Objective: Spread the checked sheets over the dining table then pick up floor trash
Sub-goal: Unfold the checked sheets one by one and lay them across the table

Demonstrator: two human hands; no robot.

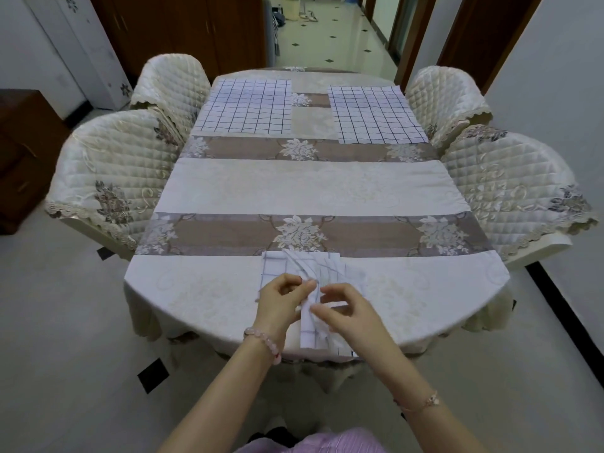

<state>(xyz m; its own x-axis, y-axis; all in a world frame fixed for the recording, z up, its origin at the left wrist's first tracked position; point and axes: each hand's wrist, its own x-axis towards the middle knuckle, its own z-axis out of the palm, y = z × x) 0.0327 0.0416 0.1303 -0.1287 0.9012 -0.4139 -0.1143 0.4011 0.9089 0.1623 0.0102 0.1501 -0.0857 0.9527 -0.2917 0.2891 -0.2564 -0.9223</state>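
Both hands met at the table's near edge; the left hand and right hand pinched a crumpled, folded checked sheet; two flat sheets lay far across.

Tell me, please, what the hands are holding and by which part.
The left hand and right hand both pinch the partly unfolded checked sheet, at raised folds near its middle.
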